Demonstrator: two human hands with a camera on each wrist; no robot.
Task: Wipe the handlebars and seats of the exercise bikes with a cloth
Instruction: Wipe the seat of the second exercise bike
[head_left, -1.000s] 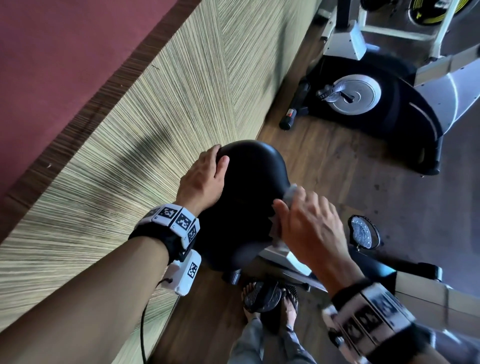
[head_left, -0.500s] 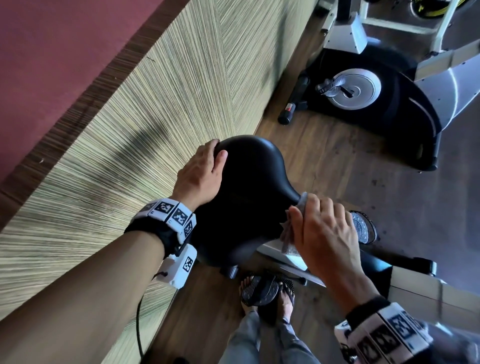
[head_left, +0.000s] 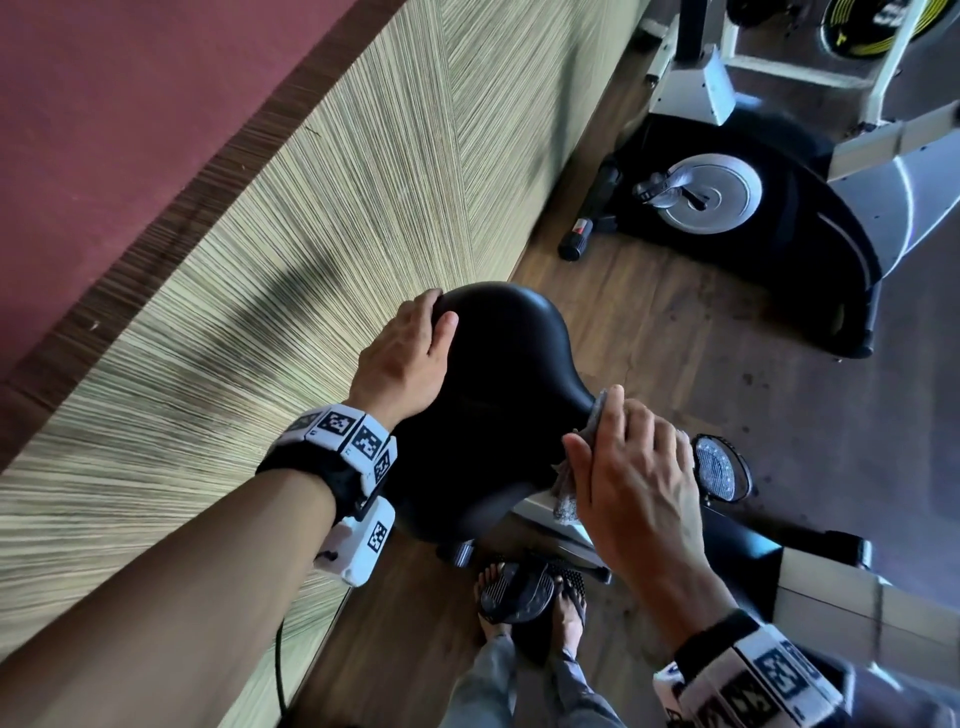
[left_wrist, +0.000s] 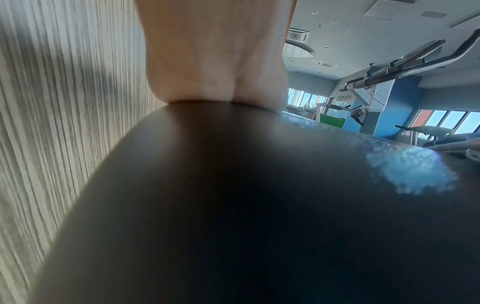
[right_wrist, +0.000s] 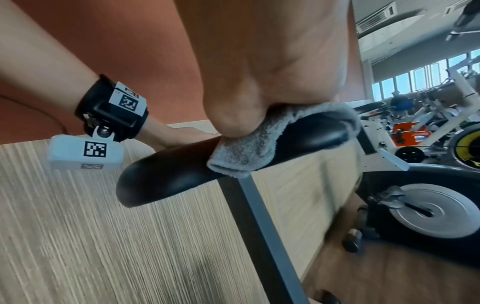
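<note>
Under the left hand (head_left: 402, 358) lay the wide rear of the black bike seat (head_left: 498, 384). The palm was flat on the padding, the fingers were straight and close together along the seat's outer edge, and the thumb lay on top. Nothing was held in that hand; it only pressed down on the seat. In the left wrist view the heel of the hand (left_wrist: 215, 61) met the dark curve of the seat (left_wrist: 259, 205), and the striped wall panel (left_wrist: 64, 123) stood just beside it on the thumbless side.

Across the seat from the left hand, the right hand (head_left: 639, 483) was on the narrow nose. It gripped a grey cloth (head_left: 569, 483) folded over the nose. The fingers lay over the top of the cloth and the thumb came down on the near side. The right wrist view showed it more plainly: the thumb (right_wrist: 233, 115) pinched the cloth (right_wrist: 249, 152) against the side of the seat (right_wrist: 168, 174), and the cloth wrapped over the top and hung a little below the edge. The grey seat post (right_wrist: 262, 226) ran down directly beneath the cloth.

Beyond the fingertips of the right hand stood a second exercise bike (head_left: 769, 218) on the wooden floor (head_left: 649, 322), well apart from both hands. Below the wrists were the person's feet in sandals (head_left: 530, 597), by a black pedal.
</note>
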